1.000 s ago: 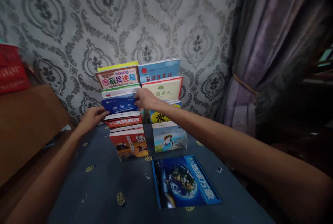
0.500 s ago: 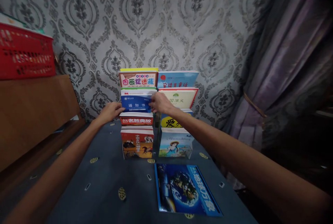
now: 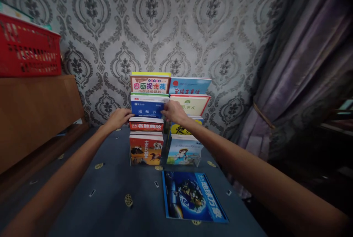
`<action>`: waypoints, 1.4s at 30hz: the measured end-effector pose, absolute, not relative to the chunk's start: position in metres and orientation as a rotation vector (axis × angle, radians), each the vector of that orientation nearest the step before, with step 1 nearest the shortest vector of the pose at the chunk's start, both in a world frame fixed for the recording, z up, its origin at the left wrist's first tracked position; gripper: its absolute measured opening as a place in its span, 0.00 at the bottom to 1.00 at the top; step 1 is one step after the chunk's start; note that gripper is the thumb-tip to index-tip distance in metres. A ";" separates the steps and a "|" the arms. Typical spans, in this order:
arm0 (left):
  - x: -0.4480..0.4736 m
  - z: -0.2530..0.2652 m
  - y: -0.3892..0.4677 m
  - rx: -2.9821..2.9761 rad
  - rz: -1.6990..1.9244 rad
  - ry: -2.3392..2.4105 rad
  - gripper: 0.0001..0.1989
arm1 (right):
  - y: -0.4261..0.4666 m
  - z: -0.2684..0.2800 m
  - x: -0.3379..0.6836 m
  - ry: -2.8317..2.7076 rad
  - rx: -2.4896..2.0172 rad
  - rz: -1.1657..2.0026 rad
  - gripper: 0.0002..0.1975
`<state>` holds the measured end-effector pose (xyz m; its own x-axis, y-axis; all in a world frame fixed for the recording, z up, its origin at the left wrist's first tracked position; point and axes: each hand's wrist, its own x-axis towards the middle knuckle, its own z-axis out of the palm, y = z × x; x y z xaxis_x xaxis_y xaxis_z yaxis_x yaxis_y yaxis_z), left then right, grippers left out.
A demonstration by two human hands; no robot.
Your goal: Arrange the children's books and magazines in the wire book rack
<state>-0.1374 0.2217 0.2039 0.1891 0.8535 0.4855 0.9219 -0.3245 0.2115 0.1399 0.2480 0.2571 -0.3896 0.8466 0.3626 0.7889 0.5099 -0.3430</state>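
Note:
A blue booklet [image 3: 146, 108] stands upright in the left column of a clear tiered book rack [image 3: 196, 162]. My left hand [image 3: 119, 118] pinches its left edge, and my right hand [image 3: 174, 112] grips its right edge. Behind it rises a brown-bordered picture book [image 3: 150, 84]. Lower in front are a red book [image 3: 146, 126] and an orange-red book [image 3: 146, 149]. The right column holds a light-blue book [image 3: 189, 86], a cream book with a red edge [image 3: 195, 105], a yellow and blue book [image 3: 179, 128] partly behind my right arm, and a pale-blue book with a girl in a hat [image 3: 184, 150].
A blue book with an Earth cover [image 3: 193, 196] lies flat on the dark blue tablecloth [image 3: 104, 207] in front of the rack. At left, a red basket [image 3: 33, 49] sits on a wooden cabinet [image 3: 41, 112]. A tied curtain [image 3: 278, 93] hangs at right, by the patterned wall.
The view has shifted slightly. Both hands keep hold of the blue booklet's edges, and it stays at about the same place in the rack.

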 end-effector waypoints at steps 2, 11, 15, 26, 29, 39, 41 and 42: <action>-0.139 0.204 0.221 -2.330 -0.801 -1.730 0.21 | 0.247 0.255 0.141 -2.257 -1.344 0.152 0.08; -0.135 0.209 0.214 -2.343 -0.707 -1.764 0.17 | 0.254 0.239 0.138 -2.199 -1.246 0.292 0.10; -0.139 0.207 0.205 -2.332 -0.684 -1.782 0.15 | 0.240 0.235 0.155 -2.090 -1.162 0.451 0.09; -0.113 0.222 0.164 -1.808 -1.059 -1.578 0.18 | 0.137 0.062 0.262 -1.753 -1.214 0.552 0.17; -0.094 0.245 0.175 -1.883 -0.916 -1.358 0.24 | 0.129 0.011 0.274 -1.714 -1.289 0.431 0.18; -0.076 0.265 0.210 -1.900 -0.447 -1.359 0.28 | 0.122 -0.052 0.287 -1.929 -1.461 0.098 0.16; -0.075 0.266 0.211 -1.873 -0.434 -1.362 0.28 | 0.121 -0.050 0.287 -1.939 -1.459 0.112 0.16; -0.074 0.266 0.211 -1.867 -0.425 -1.366 0.28 | 0.121 -0.049 0.287 -1.932 -1.458 0.124 0.16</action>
<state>-0.0739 0.2114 0.2663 0.3699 0.6571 0.6568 0.9138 -0.1297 -0.3849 0.2867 0.1207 -0.0492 -0.1185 0.8742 0.4709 0.8071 0.3610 -0.4672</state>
